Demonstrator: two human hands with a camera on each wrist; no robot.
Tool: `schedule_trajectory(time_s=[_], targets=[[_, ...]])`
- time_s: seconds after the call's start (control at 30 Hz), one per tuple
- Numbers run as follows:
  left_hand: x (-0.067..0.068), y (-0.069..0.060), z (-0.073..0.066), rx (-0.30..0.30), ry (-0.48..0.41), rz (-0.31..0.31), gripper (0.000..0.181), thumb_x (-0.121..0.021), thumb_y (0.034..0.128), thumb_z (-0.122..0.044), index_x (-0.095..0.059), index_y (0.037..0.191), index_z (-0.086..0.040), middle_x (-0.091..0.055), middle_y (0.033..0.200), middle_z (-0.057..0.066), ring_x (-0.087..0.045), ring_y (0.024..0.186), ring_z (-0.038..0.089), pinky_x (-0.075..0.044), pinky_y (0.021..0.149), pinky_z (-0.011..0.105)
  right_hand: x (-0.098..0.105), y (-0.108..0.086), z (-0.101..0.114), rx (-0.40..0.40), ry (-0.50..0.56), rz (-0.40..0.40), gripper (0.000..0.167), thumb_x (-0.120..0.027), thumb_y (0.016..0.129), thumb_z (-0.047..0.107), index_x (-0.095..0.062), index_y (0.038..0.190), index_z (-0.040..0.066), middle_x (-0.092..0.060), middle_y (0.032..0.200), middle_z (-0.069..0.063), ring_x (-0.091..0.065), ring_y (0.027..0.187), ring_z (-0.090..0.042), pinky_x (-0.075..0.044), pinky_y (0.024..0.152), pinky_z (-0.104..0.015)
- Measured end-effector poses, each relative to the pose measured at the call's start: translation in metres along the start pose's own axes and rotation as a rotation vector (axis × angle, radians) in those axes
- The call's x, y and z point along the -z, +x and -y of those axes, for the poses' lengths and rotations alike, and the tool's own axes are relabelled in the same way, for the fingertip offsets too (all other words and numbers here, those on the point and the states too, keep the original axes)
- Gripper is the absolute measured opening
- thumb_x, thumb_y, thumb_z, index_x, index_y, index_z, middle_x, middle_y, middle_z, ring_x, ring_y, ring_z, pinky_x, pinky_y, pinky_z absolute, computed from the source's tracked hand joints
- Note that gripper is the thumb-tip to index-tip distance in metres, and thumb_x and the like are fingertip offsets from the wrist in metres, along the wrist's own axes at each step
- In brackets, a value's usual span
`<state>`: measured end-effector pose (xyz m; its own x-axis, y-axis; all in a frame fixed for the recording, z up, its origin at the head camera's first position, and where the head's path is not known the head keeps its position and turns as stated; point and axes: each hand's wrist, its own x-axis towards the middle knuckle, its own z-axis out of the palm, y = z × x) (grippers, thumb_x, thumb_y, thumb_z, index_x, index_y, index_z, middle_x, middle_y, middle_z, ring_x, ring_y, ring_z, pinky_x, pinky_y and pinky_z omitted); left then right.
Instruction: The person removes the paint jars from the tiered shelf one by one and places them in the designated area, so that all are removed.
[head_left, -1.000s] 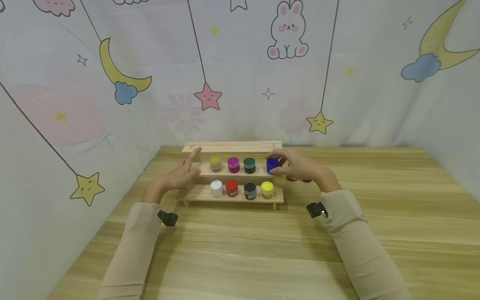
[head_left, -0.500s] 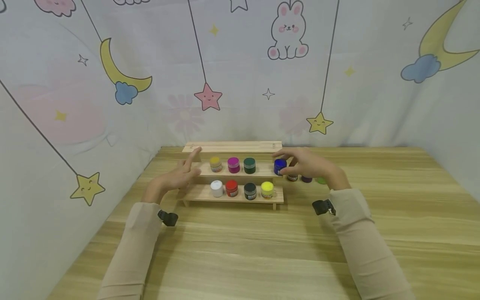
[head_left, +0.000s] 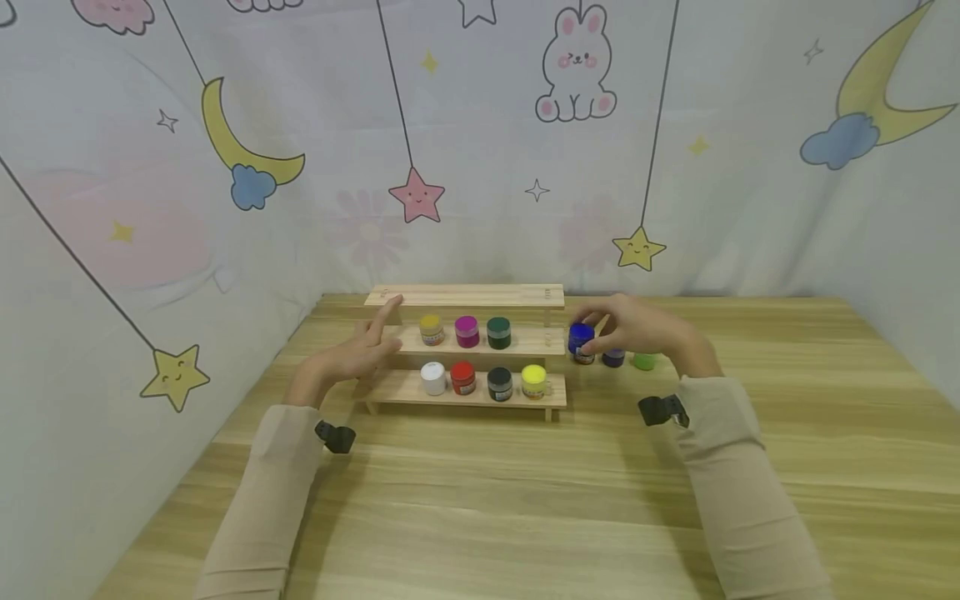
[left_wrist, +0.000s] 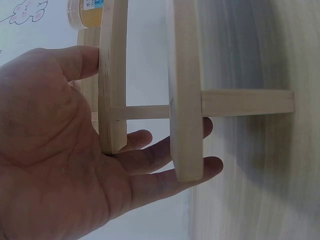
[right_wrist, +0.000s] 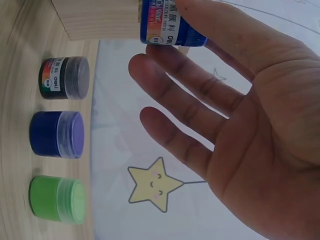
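A three-tier wooden rack (head_left: 465, 295) stands on the table. At its left end my left hand (head_left: 352, 354) grips the middle shelf, thumb on one side and fingers reaching past the other in the left wrist view. My right hand (head_left: 637, 327) pinches a blue paint jar (head_left: 581, 336) just off the rack's right end, raised in front of a dark-labelled jar. The middle shelf bears an ochre jar (head_left: 431, 329), a magenta jar (head_left: 467, 332) and a dark green jar (head_left: 498, 332). Below them are white (head_left: 433, 378), red (head_left: 462, 377), black (head_left: 499, 383) and yellow jars (head_left: 534, 380).
Right of the rack, a black jar (right_wrist: 64, 77), a purple jar (right_wrist: 56, 134) and a light green jar (right_wrist: 57, 199) stand in a row on the wooden table (head_left: 480, 492). A patterned curtain (head_left: 495, 150) hangs behind.
My right hand has carried the blue jar rightward off the middle shelf, past the rack's end. The purple and light green jars show more fully. My left hand stays put.
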<state>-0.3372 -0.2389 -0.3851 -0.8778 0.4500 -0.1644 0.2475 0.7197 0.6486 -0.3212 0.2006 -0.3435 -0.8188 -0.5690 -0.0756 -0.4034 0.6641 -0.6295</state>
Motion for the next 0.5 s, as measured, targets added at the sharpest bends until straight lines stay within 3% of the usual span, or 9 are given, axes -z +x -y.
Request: schedule_trajectory(time_s=[0.23,0.4,0.5], targets=[[0.000,0.000,0.000,0.003,-0.009,0.000,0.072,-0.035,0.1083,-0.031,0.018,0.158,-0.034,0.008,0.158,0.036,0.007,0.146,0.054,-0.009,0.106,0.080,-0.001,0.000,-0.009,-0.037,-0.011,0.061,0.045,-0.076,0.091,0.023,-0.062,0.131,0.009,-0.071,0.106,-0.010,-0.067,0.095,-0.029,-0.056,0.077,-0.048],[-0.001,0.000,0.000,-0.001,0.001,-0.003,0.072,-0.035,0.1079,-0.032,0.018,0.158,-0.033,0.007,0.158,0.038,0.006,0.145,0.056,-0.011,0.105,0.080,-0.006,0.003,-0.016,-0.036,0.009,0.115,0.042,-0.076,0.090,0.017,-0.062,0.128,0.007,-0.069,0.090,-0.007,-0.063,0.081,-0.028,-0.051,0.068,-0.042],[-0.001,0.000,0.000,0.008,-0.001,0.002,0.073,-0.035,0.1079,-0.032,0.018,0.158,-0.035,0.008,0.157,0.039,0.004,0.145,0.056,-0.011,0.105,0.080,-0.010,0.004,-0.020,-0.028,-0.002,0.140,0.042,-0.076,0.090,0.014,-0.062,0.128,0.006,-0.070,0.090,-0.008,-0.062,0.079,-0.024,-0.050,0.069,-0.037]])
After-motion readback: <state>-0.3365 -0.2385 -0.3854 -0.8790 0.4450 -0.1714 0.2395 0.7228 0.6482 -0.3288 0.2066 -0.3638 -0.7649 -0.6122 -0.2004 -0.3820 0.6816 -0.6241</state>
